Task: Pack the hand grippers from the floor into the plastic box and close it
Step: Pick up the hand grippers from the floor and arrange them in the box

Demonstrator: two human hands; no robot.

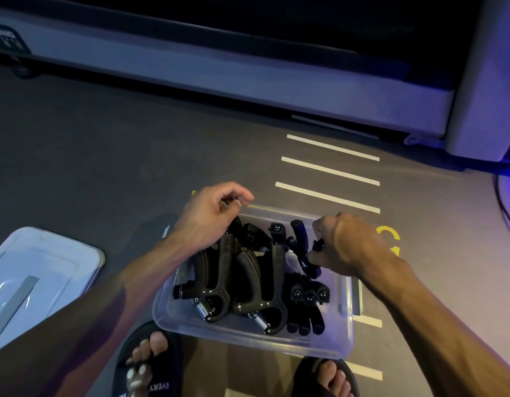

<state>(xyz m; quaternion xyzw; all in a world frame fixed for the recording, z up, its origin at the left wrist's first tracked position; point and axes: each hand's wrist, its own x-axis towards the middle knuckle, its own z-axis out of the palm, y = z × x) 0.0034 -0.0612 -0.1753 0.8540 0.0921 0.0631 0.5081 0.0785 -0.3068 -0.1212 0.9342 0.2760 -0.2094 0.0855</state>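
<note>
A treadmill [248, 73], white floor stripes [329, 170] and black sandals [150, 365].

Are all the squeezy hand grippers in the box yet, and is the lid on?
Nearly. Several black hand grippers already lie in the clear plastic box, and I see none left on the floor in view. The right hand is gripping one more gripper at the box's far end, while the left hand hovers over the far rim. The lid still lies on the floor to the left, so closing remains.

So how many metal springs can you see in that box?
2, both near the plastic box's front: one spring left, another beside it. Others may be hidden.
</note>
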